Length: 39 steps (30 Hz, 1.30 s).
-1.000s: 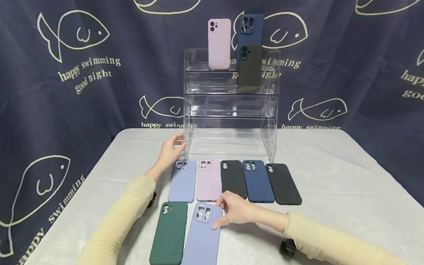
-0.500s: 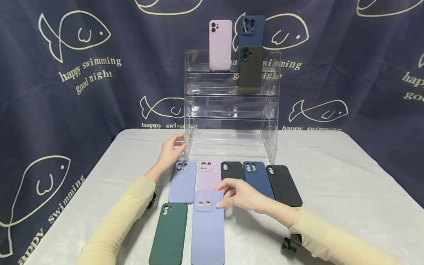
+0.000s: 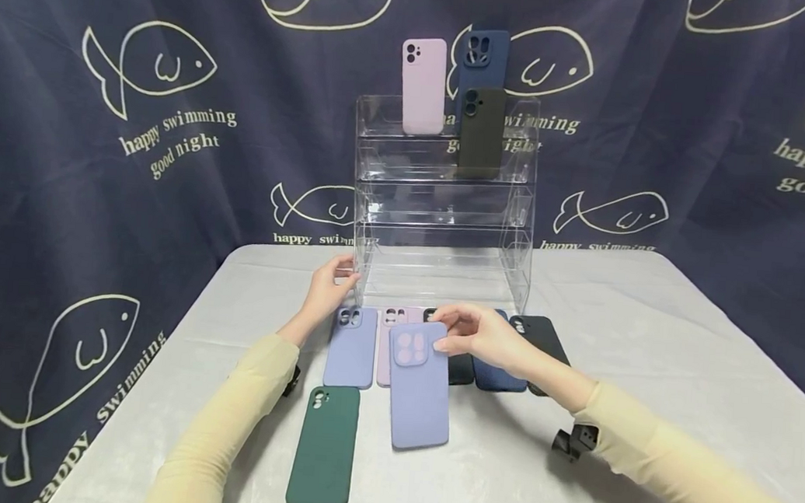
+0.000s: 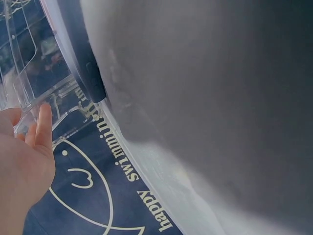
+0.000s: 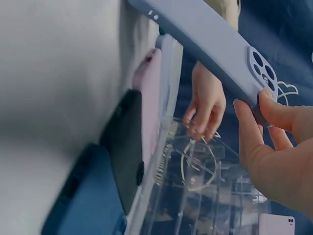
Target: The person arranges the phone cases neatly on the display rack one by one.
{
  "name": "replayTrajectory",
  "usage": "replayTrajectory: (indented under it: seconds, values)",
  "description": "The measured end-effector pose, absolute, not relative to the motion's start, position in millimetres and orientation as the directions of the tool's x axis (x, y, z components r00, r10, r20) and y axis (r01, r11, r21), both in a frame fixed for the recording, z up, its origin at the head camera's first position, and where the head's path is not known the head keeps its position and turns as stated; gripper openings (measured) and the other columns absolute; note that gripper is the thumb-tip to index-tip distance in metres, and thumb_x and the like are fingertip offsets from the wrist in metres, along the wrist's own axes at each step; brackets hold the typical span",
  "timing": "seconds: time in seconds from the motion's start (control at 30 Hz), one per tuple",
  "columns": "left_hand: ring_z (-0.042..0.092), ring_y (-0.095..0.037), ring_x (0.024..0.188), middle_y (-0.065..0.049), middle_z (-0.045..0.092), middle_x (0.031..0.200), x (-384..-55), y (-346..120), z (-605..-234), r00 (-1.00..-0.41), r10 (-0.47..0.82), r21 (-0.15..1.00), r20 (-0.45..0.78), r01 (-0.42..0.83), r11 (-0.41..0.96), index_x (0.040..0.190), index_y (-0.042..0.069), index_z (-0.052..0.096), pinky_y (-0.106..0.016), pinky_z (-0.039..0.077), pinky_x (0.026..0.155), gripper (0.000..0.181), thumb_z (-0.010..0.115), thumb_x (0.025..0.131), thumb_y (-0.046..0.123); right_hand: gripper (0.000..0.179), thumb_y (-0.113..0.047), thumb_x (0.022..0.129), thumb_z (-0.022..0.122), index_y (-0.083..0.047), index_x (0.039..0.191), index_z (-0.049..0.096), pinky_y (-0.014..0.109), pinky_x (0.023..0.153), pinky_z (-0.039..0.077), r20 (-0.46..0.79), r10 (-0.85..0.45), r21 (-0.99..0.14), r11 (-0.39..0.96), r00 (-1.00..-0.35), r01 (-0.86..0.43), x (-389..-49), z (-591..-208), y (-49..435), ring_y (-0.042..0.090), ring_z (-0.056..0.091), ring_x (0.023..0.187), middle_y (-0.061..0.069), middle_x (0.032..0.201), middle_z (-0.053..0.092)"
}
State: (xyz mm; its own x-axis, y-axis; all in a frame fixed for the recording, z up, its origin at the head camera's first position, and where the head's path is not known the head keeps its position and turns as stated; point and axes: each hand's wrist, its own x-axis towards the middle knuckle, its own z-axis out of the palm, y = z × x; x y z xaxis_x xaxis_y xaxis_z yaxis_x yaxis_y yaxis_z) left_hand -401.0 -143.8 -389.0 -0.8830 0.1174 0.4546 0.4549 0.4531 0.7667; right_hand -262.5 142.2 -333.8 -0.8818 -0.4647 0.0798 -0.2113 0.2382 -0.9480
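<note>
My right hand point(image 3: 486, 340) pinches a periwinkle phone case point(image 3: 420, 405) near its top right corner, thumb on the camera side. The case is tilted in the air over the table, overlapping the pink and black cases point(image 3: 462, 371) behind it in the head view. In the right wrist view its camera cutouts lie close to my thumb. At the lower left side of a clear stepped display rack point(image 3: 445, 183), my left hand point(image 3: 327, 287) holds the edge between thumb and fingers. A dark green phone case point(image 3: 323, 449) lies flat nearest to me.
Along the rack's foot lie another periwinkle case point(image 3: 350, 351), a pink case point(image 3: 384, 359), a navy case point(image 3: 502, 377) and a black case point(image 3: 542, 338). Upper rack tiers carry a pink case point(image 3: 424, 85), a navy one point(image 3: 491, 59) and a black one point(image 3: 482, 132).
My right hand has lifted the periwinkle case from beside the green one and moved it forward and slightly right, toward the row of cases. The left hand keeps its place at the rack.
</note>
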Motion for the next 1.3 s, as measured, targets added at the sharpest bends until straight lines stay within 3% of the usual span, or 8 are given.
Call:
replayTrajectory:
  seconds: [0.47, 0.9, 1.3]
  values:
    - [0.063, -0.034, 0.103, -0.022, 0.061, 0.119, -402, -145, -390, -0.878, 0.115, 0.762, 0.466, 0.463, 0.452, 0.125, -0.002, 0.052, -0.033, 0.058, 0.083, 0.041, 0.064, 0.087, 0.006, 0.041, -0.002, 0.083, 0.068, 0.002, 0.122, 0.056, 0.034, 0.079, 0.060, 0.223, -0.342, -0.908, 0.269, -0.913, -0.322, -295, -302, 159, 0.006, 0.063, 0.079, 0.016, 0.104, 0.055]
    - [0.062, -0.033, 0.104, -0.021, 0.060, 0.120, -406, -146, -393, -0.885, 0.117, 0.775, 0.450, 0.452, 0.442, 0.125, -0.001, 0.053, -0.036, 0.058, 0.084, 0.042, 0.065, 0.086, 0.008, 0.034, -0.003, 0.082, 0.069, 0.003, 0.113, 0.055, 0.022, 0.073, 0.059, 0.354, -0.225, -0.870, 0.277, -0.908, -0.408, -324, -251, 176, 0.002, 0.062, 0.075, -0.005, 0.087, 0.059]
    - [0.062, -0.033, 0.104, -0.020, 0.060, 0.119, -405, -145, -392, -0.886, 0.106, 0.776, 0.451, 0.447, 0.445, 0.125, -0.001, 0.053, -0.038, 0.058, 0.084, 0.041, 0.065, 0.086, 0.006, 0.035, -0.006, 0.082, 0.070, -0.002, 0.115, 0.059, 0.023, 0.075, 0.059, 0.450, -0.144, -0.827, 0.305, -0.881, -0.472, -351, -217, 182, 0.002, 0.065, 0.080, -0.003, 0.090, 0.060]
